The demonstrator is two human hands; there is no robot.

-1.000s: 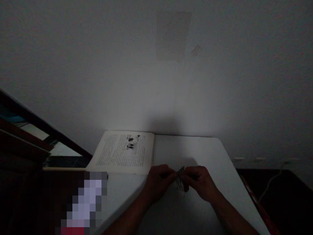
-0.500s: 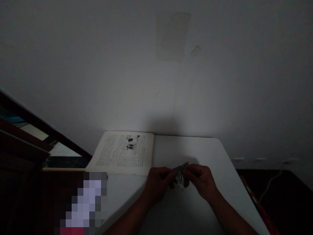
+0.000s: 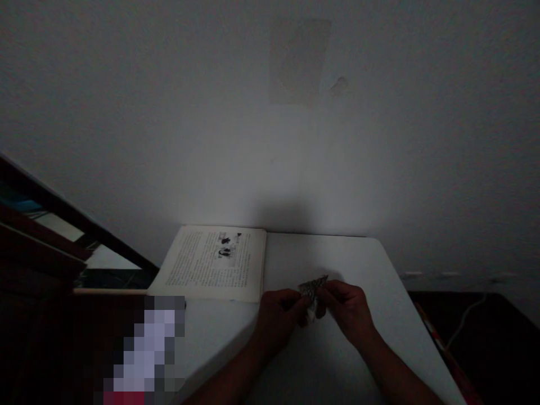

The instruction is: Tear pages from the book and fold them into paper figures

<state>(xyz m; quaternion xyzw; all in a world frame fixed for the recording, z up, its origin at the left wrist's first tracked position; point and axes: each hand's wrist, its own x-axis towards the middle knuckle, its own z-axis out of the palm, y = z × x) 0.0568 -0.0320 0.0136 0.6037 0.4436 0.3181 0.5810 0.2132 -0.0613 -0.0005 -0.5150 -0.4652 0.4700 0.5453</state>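
Note:
Between my two hands is a small folded piece of paper [image 3: 313,288], dark-patterned with a pale lower tip, held just over the white table. My left hand [image 3: 282,314] pinches its left side between thumb and fingers. On the right side, my right hand [image 3: 348,305] grips it the same way, fingers closed. The fingers cover part of the paper, and the dim light hides its exact folds.
An open book [image 3: 202,264] with printed text and a small picture lies at the table's back left. The white table [image 3: 333,253] stands against a grey wall [image 3: 211,140]. A pale cable [image 3: 462,323] hangs at the right, and a blurred-out patch covers the lower left.
Both hands have shifted very slightly, and the folded paper has tilted and risen a little, showing more of its upper edge. The book has not moved.

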